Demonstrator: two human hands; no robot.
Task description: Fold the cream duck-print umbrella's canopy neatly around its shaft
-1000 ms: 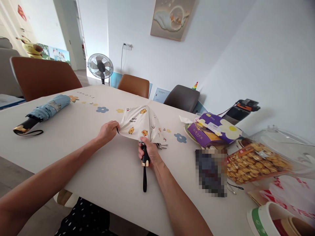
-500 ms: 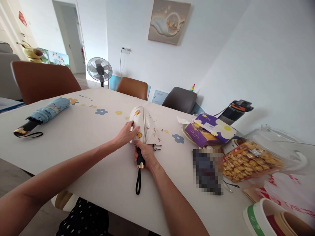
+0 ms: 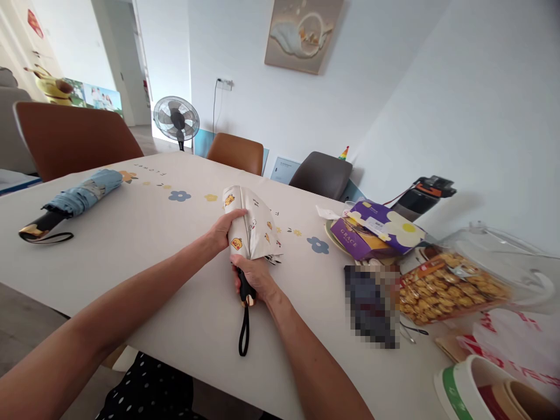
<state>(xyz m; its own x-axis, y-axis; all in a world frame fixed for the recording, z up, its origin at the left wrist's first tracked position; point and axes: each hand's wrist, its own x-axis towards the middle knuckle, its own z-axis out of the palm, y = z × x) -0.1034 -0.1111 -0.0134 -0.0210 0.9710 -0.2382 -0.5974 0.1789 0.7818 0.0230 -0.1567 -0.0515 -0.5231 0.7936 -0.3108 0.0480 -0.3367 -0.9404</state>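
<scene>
White, flower-printed counter (image 3: 196, 326) is stretching under the cream, duck-print fabric umbrella (image 3: 261, 233), centre. Right hand (image 3: 256, 277) is gripping its black-and-gold handle (image 3: 246, 287). Just beyond, left hand (image 3: 225, 230) is now clasping the canopy's left side, no longer just touching it with loose fingers. That side is lying folded; the right is flaring, so gathering is looking partial. Pale-blue, furled fabric umbrella (image 3: 85, 195) is lying well apart, left.
</scene>
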